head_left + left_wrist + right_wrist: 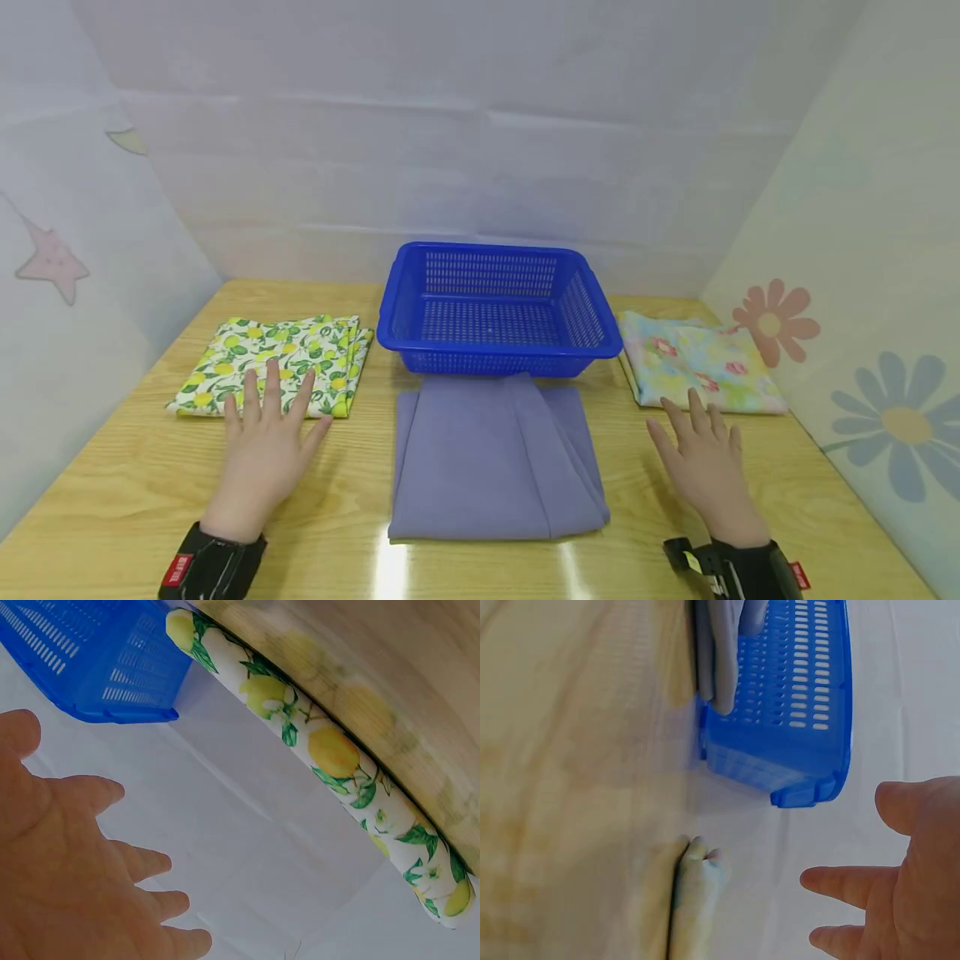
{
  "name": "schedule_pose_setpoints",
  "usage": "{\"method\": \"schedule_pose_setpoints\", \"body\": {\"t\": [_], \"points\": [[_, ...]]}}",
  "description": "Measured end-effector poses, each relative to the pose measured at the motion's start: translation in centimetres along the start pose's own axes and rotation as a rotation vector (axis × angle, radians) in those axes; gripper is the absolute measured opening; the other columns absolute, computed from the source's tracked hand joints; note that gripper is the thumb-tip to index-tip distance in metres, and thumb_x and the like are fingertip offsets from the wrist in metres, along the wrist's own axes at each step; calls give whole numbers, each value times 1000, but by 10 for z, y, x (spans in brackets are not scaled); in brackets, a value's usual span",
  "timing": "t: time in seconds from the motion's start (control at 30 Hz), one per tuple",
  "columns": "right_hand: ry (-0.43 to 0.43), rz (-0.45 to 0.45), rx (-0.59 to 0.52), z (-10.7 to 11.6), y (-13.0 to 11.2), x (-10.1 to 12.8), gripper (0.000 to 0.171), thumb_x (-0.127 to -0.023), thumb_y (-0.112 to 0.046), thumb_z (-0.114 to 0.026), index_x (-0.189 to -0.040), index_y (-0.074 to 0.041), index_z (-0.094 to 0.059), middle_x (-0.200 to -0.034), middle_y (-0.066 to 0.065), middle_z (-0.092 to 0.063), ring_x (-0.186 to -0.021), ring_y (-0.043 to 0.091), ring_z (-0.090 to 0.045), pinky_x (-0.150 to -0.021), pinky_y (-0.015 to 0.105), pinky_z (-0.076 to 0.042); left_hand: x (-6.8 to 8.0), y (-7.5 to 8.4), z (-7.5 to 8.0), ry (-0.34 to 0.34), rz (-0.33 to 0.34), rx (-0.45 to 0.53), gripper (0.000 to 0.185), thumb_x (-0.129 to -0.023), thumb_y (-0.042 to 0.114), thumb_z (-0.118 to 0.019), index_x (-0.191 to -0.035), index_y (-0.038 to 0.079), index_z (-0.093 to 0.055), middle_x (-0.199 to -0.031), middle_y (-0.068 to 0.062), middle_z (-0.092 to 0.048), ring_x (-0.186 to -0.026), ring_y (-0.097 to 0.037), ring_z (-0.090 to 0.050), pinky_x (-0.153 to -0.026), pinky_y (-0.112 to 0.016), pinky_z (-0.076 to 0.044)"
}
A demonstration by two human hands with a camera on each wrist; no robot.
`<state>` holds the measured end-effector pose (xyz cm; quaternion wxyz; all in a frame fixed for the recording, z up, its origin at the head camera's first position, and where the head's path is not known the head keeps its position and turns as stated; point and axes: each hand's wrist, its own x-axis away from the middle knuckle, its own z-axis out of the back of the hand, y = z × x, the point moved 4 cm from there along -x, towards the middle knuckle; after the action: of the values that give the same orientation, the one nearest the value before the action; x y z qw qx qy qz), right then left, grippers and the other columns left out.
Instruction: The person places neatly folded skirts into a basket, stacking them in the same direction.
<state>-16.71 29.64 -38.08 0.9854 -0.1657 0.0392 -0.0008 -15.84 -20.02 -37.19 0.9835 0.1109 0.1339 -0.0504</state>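
both hands hover flat over the wooden table [112, 500], holding nothing. the left hand [262, 446] has its fingers spread, tips at the near edge of the folded lemon cloth [277, 362] on the left; the right hand [705, 462], fingers loosely spread, is just short of the floral cloth [701, 362] on the right. it looks like the reaching stage, so next comes closing on a cloth edge. the blue basket [495, 354] sits empty at the far middle, with a folded purple cloth [487, 454] before it, nothing blocking.

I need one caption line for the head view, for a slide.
Two open hands hover beside a folded purple cloth before a blue basket.
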Motion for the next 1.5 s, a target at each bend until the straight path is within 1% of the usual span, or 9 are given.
{"method": "schedule_pose_setpoints", "body": {"t": [0.13, 0.23, 0.43, 0.57, 0.73, 0.93, 1.03, 1.27, 1.5], "points": [[42, 47, -27, 5, -10, -1, 64, -101, -48, -31, -144, -1, -34, -152, 34, -9, -135, 58, -7, -101, 75, -3, -3, 6, 1, -35, -10, 1, 66, -99, 44, -41, -152, 12, -19, -154, -30, 7, -139, -51, 13, -107, -70, 2], [26, 86, -68, 6, -17, -2, 61, -103, -43, -31, -143, 3, -35, -149, 39, -12, -132, 61, -13, -101, 74, -10, -6, 15, 0, -85, -24, 20, 68, -98, 44, -43, -152, 12, -17, -153, -32, 6, -139, -53, 8, -107, -71, -4], [-118, 81, -286, 4, -33, -4, 61, -103, -42, -27, -145, 3, -31, -150, 36, -12, -133, 59, -14, -98, 75, -19, -9, 39, -8, -209, -64, 166, 66, -100, 46, -39, -152, 12, -18, -153, -33, 0, -138, -55, 1, -107, -70, -9], [-183, 87, -460, -3, -44, -6, 60, -104, -40, -24, -144, 4, -31, -148, 33, -24, -134, 53, -24, -101, 68, -27, -9, 53, -16, -290, -66, 275, 66, -100, 47, -35, -152, 11, -16, -153, -32, -2, -139, -54, -1, -105, -71, -14], [-296, 12, -644, -16, -49, -9, 61, -104, -43, -22, -146, 1, -29, -148, 30, -27, -131, 49, -33, -98, 59, -40, -9, 62, -23, -375, -57, 368, 66, -101, 45, -34, -153, 11, -13, -153, -32, 0, -139, -54, -4, -103, -71, -21], [-353, -64, -784, -28, -48, -12, 64, -104, -44, -23, -145, 5, -27, -148, 31, -25, -128, 47, -39, -95, 51, -47, -11, 65, -28, -461, -2, 464, 70, -100, 49, -33, -153, 10, -9, -153, -32, -9, -137, -53, -15, -104, -69, -24], [-370, -81, -840, -34, -47, -13, 64, -104, -43, -23, -143, 8, -28, -143, 34, -31, -121, 43, -47, -90, 44, -52, -12, 65, -31, -512, 37, 567, 73, -100, 50, -34, -152, 5, -8, -152, -31, -17, -138, -50, -20, -108, -64, -22], [-471, -66, -964, -43, -48, -14, 68, -104, -44, -18, -144, 11, -18, -143, 38, -28, -125, 44, -45, -92, 44, -51, -9, 59, -40, -644, 215, 831, 76, -98, 50, -38, -152, 5, -9, -150, -29, -26, -135, -48, -30, -107, -63, -26], [-494, -10, -1081, -48, -46, -16, 71, -103, -44, -21, -142, 15, -15, -139, 41, -32, -108, 17, -59, -85, 30, -53, -10, 61, -43, -644, 265, 967, 71, -101, 39, -40, -149, -5, -13, -139, -31, -43, -125, -40, -48, -108, -54, -32]]}}
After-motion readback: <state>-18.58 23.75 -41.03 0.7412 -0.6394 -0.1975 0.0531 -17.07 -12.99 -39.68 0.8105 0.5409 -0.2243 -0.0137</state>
